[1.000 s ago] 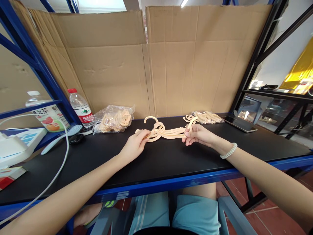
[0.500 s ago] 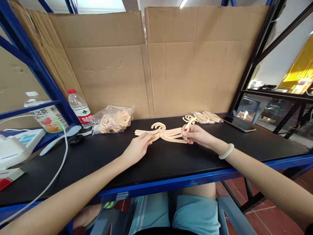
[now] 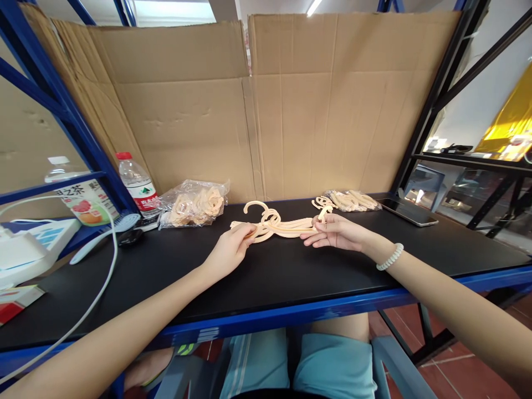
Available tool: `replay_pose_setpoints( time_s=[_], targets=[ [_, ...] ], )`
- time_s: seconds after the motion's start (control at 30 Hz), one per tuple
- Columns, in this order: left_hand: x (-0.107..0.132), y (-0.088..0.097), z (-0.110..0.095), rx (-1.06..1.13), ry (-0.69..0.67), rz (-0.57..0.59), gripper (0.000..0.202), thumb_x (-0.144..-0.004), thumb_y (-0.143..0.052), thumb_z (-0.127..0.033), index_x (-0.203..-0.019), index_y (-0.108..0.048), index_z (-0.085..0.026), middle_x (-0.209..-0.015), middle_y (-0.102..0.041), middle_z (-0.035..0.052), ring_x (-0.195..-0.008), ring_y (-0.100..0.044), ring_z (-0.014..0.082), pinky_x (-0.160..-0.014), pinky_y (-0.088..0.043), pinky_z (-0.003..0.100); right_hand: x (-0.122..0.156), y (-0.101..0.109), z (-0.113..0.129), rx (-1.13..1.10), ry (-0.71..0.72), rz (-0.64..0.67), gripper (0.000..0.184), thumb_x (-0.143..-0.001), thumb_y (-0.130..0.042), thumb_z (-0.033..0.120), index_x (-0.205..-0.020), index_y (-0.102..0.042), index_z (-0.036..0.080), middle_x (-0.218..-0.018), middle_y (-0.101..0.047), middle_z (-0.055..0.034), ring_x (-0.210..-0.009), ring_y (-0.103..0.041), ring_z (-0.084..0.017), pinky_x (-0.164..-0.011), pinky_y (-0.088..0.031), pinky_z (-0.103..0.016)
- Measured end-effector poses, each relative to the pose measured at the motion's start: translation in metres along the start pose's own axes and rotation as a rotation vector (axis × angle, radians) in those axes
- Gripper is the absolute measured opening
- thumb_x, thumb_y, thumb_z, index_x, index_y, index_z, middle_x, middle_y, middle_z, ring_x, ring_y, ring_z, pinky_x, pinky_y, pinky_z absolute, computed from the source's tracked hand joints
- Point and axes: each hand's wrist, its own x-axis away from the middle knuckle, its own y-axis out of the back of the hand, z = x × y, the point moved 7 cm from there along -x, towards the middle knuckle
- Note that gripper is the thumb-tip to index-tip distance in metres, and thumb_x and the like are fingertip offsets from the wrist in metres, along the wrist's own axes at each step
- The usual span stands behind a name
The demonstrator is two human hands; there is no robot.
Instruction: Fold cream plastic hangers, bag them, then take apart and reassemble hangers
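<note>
Several cream plastic clothes hangers (image 3: 291, 226) lie stacked on the black tabletop in front of me, overlapping near their middles. One curved hook (image 3: 256, 205) sticks out toward the back. My left hand (image 3: 230, 245) pinches the left arm of a hanger between thumb and fingers. At the right end of the stack, my right hand (image 3: 338, 233) has its thumb and forefinger closed on a hanger end, its other fingers stretched beneath. A short curved cream piece (image 3: 325, 211) rises by the right thumb; whether it belongs to the same hanger I cannot tell.
Behind left are a clear bag (image 3: 195, 205) of coiled cream pieces and a red-capped bottle (image 3: 139, 188). A second bag (image 3: 353, 200) and a phone (image 3: 409, 212) lie back right. A brush (image 3: 106, 237) and white cable (image 3: 111, 260) are at left. Cardboard (image 3: 291, 133) stands behind.
The curved piece at my right hand has tipped lower, and the right fingers have spread out more. A hook now shows farther left, with looped parts overlapping at the stack's middle. My left hand stays nearly in place.
</note>
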Motion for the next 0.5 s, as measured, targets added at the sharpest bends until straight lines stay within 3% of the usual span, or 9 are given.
replay_pose_setpoints(
  time_s=[0.5],
  targets=[
    [0.0005,0.0014,0.0010,-0.020,-0.004,-0.013,0.011,-0.089,-0.040,-0.016,-0.088,-0.050,-0.020,-0.082,-0.056,0.0021,-0.074,-0.053,0.0162,-0.070,-0.042,0.027,-0.0017,0.0048,-0.0007,-0.044,-0.022,-0.019,0.024,-0.079,-0.073,0.026,-0.082,-0.052,0.014,-0.100,-0.072,-0.0198,-0.089,-0.072,-0.026,-0.081,-0.059,-0.032]
  ],
)
